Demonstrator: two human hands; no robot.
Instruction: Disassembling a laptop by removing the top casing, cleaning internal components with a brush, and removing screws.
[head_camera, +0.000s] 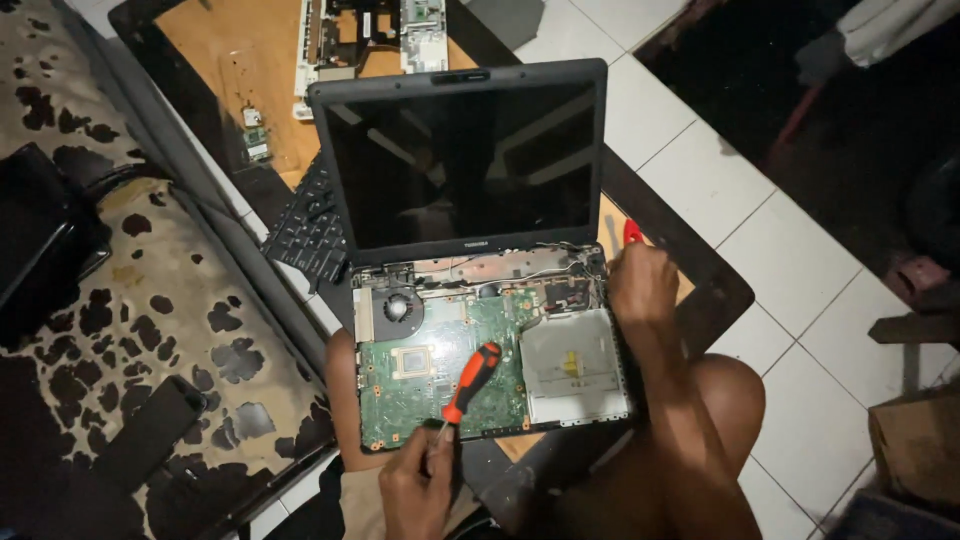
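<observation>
Knees flank laptop (470, 260) on white tiled floor (790, 260).

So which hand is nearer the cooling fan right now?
Left. The left hand grips a screwdriver below the fan, at the board's near edge. The right hand sits at the laptop's far right corner, further away.

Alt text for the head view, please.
An opened laptop with its green motherboard exposed sits before a seated person. Their left hand holds a red-handled screwdriver over the board; their right hand rests at the laptop's right hinge corner.
</observation>
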